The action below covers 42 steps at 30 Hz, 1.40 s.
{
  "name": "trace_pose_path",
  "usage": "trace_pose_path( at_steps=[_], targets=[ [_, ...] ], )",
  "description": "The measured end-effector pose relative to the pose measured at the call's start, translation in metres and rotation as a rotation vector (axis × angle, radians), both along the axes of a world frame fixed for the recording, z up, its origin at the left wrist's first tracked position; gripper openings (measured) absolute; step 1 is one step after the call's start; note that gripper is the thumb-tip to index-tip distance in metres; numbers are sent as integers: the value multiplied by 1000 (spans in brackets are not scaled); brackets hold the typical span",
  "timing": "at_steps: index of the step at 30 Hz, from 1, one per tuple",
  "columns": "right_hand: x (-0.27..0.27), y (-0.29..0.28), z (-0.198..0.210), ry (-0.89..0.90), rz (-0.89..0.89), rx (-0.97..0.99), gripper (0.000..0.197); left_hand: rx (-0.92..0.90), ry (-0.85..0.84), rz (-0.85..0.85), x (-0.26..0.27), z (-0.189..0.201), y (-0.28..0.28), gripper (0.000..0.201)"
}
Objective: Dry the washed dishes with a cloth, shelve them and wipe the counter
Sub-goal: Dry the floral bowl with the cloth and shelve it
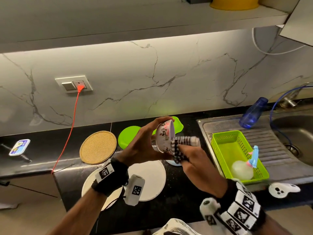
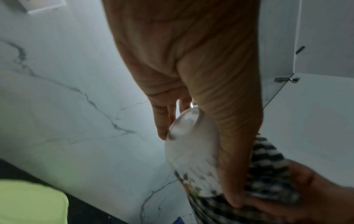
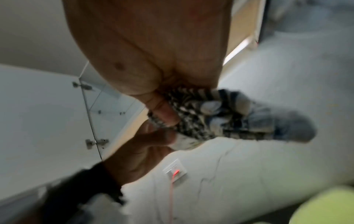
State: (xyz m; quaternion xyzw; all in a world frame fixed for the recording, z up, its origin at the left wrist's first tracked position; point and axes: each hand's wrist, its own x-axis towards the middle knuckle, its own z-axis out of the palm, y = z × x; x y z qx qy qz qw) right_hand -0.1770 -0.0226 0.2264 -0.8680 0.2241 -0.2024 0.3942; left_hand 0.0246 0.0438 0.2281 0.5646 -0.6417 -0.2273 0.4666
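Observation:
A small white bowl with a dark and pink leaf pattern point(image 1: 164, 136) point(image 2: 189, 151) is held on its side above the black counter point(image 1: 176, 192), its mouth facing right. My left hand point(image 1: 145, 141) grips it, fingers over the top rim and thumb at the lower rim. My right hand point(image 1: 189, 156) grips a black-and-white striped cloth point(image 1: 183, 146) point(image 3: 210, 115) point(image 2: 268, 174) against the bowl's lower rim. Two white plates point(image 1: 152, 177) lie on the counter under my wrists; two green plates point(image 1: 127, 136) lie behind the bowl.
A round cork mat point(image 1: 98, 147) lies left of the green plates. A green basket point(image 1: 225, 139) holding a pale bowl and a blue utensil sits on the steel drainboard point(image 1: 274, 150), with a blue bottle point(image 1: 252, 113) behind. An orange cable point(image 1: 71, 131) hangs from the wall socket. A shelf point(image 1: 152, 21) runs overhead.

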Motion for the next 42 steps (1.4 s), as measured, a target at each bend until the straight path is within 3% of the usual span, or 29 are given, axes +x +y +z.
trace_pose_path(
  at_steps=[1, 4, 6, 9, 12, 15, 18, 20, 22, 24, 26, 28, 30, 32, 34, 38, 42],
  targets=[
    [0, 3, 0, -15, -18, 126, 27, 4, -42, -13, 1, -2, 0, 98],
    [-2, -12, 13, -244, -170, 949, 27, 26, -148, -7, 2, -9, 3, 98],
    [-6, -24, 17, -378, -273, 1321, 35, 9, -188, 36, 2, -13, 4, 96],
    [-7, -34, 13, -432, -407, 1399, 49, -40, -242, 50, 1, -14, 4, 97],
    [0, -26, 17, -382, -339, 1350, 38, -29, -358, 3, -6, -16, 1, 95],
    [8, -17, 19, -387, -236, 1206, 30, -33, -386, 23, -9, -16, -1, 96],
    [6, -13, 20, -355, -98, 903, 30, -51, -255, 26, -1, -7, -1, 95],
    [-2, -10, 18, -271, 78, 525, 35, -42, -158, 8, 4, -1, 1, 95],
    [-9, -12, 14, -119, 229, 10, 32, -13, -115, -11, 6, 2, 4, 94],
    [-12, -22, 16, 91, 336, -350, 48, 28, -106, -27, 6, -1, 8, 94],
    [-14, -38, 19, 183, 291, -487, 60, 56, -83, -27, 4, -6, 12, 93],
    [-15, -45, 21, 167, 200, -470, 64, 60, -53, -19, 1, -8, 12, 91],
    [-12, -35, 18, 148, 168, -397, 59, 47, -31, 1, -1, -7, 11, 90],
    [-10, -15, 6, 143, 149, -231, 42, 46, -32, 31, -1, -6, 9, 92],
    [-9, -4, 1, 65, 55, 99, 28, 50, -30, 45, 0, -9, 10, 92],
    [-13, -16, 6, -140, -189, 810, 33, 41, -36, 24, -2, -17, 13, 92],
    [-20, -32, 9, -299, -349, 1205, 34, 34, -50, 21, -5, -18, 10, 93]
  ],
)
